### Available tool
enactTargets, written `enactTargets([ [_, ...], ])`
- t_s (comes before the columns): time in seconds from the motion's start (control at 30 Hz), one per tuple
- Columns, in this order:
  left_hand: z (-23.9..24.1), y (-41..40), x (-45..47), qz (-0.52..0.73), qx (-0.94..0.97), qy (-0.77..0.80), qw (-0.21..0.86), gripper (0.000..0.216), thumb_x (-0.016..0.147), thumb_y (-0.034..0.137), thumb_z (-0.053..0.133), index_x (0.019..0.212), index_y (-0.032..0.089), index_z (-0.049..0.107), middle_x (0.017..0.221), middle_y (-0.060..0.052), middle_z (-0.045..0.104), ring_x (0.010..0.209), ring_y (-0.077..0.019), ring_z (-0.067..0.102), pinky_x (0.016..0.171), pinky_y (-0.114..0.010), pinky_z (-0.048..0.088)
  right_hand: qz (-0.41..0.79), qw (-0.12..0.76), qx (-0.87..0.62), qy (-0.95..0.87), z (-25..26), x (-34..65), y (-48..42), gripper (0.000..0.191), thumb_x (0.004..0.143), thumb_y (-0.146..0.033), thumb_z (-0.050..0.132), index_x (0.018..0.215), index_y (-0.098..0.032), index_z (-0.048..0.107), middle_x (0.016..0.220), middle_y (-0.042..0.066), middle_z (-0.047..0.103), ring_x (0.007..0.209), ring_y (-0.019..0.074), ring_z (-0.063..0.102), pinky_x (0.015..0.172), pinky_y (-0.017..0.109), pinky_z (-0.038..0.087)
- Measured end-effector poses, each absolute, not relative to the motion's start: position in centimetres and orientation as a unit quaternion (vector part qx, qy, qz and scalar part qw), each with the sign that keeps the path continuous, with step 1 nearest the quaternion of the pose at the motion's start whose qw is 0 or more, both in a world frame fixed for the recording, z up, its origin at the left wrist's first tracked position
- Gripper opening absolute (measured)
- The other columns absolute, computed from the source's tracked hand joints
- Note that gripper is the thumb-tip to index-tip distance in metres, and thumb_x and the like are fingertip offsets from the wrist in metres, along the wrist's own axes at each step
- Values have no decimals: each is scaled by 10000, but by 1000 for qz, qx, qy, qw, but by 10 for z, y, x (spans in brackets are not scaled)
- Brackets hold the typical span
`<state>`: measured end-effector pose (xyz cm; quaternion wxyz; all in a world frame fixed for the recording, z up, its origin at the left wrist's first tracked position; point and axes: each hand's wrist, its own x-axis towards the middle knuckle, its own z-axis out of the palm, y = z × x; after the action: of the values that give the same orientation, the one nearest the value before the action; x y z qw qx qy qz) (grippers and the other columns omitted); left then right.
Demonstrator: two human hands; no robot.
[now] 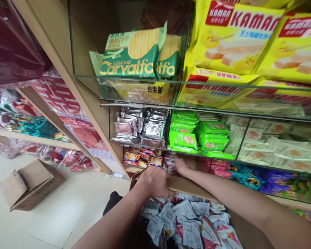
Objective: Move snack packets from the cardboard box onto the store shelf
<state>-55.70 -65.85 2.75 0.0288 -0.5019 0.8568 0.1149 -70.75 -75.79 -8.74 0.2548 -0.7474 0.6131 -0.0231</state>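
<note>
Dozens of small white plastic packets with red and yellow print (pixel 184 211) lie loosely heaped in an open brown cardboard box (pixel 191 186) right before us. Our left hand (pixel 155 180) is clamped on the box's edge, on the side towards the shelves. Our right hand (pixel 182 166) reaches past that edge to a low compartment; its fingertips are hidden, so we cannot tell whether they hold anything. Just beside it lie a few white-and-red packets of similar look (pixel 169 162). We judge the work to be partway: some packets seem to be on the shelf, while a broad heap is left in the box.

Above, we see shiny silver sachets (pixel 155 126) and bright green wrapped packs (pixel 184 140) behind glass, set in a pale wooden shelf unit (pixel 58 52).

Under us runs a pale, glossy tiled floor (pixel 85 214). Farther off on it, to our left, stands a second brown cardboard box with raised flaps (pixel 43 200), near more shelves with teal wrapped goods (pixel 41 128).
</note>
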Motion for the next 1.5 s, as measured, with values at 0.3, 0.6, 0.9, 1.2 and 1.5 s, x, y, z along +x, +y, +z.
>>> enactTargets([
  [0.3,28,-660,-559,125,-505,853,22,470,626,572,448,829,214,675,787,-110,692,742,-290,636,645,-389,494,0,245,-756,607,-98,-703,-768,323,728,-370,583,926,-116,566,921,78,621,836,171,575,726,324,432],
  [0.6,29,-661,-560,140,-528,837,30,493,586,604,494,880,252,675,803,-82,695,779,-274,631,680,-361,489,18,217,-785,581,-55,-722,-765,318,618,-316,676,885,-161,601,937,99,635,847,229,574,682,275,405],
  [0.9,25,-662,-557,120,-506,853,41,525,600,627,479,937,264,653,853,-73,692,806,-255,624,687,-334,475,-149,115,-862,471,8,-771,-585,176,828,-288,418,859,-209,573,863,53,596,829,199,528,760,334,391],
  [1.2,25,-651,-562,92,-512,852,59,547,645,637,441,997,254,614,916,-64,669,858,-237,601,742,-320,435,-88,92,-694,708,-129,-783,-494,591,689,-139,518,1259,-88,370,1246,191,420,1105,325,419,871,426,362],
  [1.5,10,-569,-574,126,-307,911,-245,347,786,237,444,1128,209,499,1181,-75,528,1141,-181,411,984,-377,303,-294,278,-569,716,-119,-807,-483,399,722,-250,472,1107,-148,475,949,82,598,885,231,558,765,358,429],
])
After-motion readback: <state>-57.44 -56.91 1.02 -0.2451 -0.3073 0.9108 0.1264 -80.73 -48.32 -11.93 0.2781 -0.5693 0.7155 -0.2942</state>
